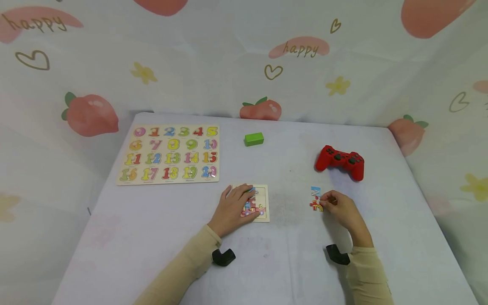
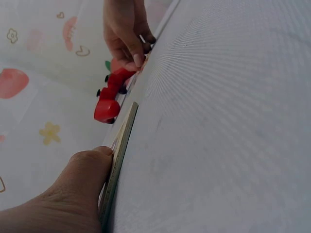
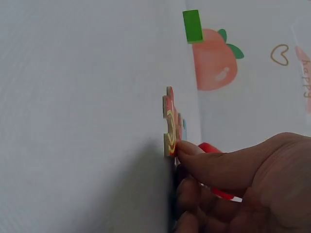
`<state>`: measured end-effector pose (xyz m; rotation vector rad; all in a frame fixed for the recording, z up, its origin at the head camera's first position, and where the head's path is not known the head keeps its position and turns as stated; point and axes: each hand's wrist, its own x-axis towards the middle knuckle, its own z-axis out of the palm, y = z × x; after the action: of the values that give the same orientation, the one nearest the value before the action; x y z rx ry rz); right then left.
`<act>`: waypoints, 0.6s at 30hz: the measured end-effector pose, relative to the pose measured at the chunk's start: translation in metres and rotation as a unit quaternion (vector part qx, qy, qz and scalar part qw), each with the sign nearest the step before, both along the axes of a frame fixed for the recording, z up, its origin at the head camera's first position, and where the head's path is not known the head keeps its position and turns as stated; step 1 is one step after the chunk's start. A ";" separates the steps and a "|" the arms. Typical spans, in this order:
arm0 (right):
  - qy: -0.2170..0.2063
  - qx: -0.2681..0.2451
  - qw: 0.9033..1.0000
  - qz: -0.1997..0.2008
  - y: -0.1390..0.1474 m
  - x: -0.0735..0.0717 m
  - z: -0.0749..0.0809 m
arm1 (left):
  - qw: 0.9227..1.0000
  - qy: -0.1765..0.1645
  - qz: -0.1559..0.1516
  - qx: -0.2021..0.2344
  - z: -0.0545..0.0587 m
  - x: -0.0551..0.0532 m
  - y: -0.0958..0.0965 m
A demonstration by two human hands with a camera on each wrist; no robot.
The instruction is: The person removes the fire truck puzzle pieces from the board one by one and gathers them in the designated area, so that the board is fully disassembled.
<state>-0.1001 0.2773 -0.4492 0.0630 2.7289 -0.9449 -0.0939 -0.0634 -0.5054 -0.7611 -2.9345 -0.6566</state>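
1. Nearest: two beige sleeves (image 1: 187, 262), with a black wrist mount (image 1: 224, 257) beside the left cuff and another beside the right, above a white-covered table (image 1: 282, 271).
2. Left hand (image 1: 233, 209): fingers extended and spread, resting over the left part of a small puzzle board (image 1: 266, 201). Puzzle parts show between and beside the fingers; part of the frame is unfilled.
3. Right hand (image 1: 343, 211): fingers curled, thumb and fingertips pinching a red-and-yellow puzzle piece (image 1: 316, 206), well to the right of the board. A blue letter piece (image 1: 315, 191) lies just beyond it.
4. Beyond the right hand: a red game controller (image 1: 340, 161).
5. Beyond the left hand, to its left: a number board (image 1: 183, 146) bearing 0 to 20.
6. Toward the far edge: a green block (image 1: 254, 139).
7. Farthest: a backdrop (image 1: 213, 55) printed with peaches, hearts and flowers.
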 end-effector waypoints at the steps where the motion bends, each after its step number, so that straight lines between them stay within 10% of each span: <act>1: -0.002 0.001 1.000 -0.002 -0.001 0.000 0.000 | 1.000 -0.002 0.000 0.001 0.000 0.000 0.000; 9: 0.091 -0.001 0.996 0.023 -0.037 0.007 0.001 | 1.000 -0.005 -0.004 0.004 0.002 0.002 0.000; 18: 0.160 -0.039 0.970 0.178 -0.125 0.021 -0.017 | 1.000 0.013 -0.009 -0.006 0.003 0.001 -0.002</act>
<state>-0.0791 0.1527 -0.4659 -0.6243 2.8369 -1.0257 -0.0927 -0.0649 -0.5023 -0.7927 -2.9151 -0.6251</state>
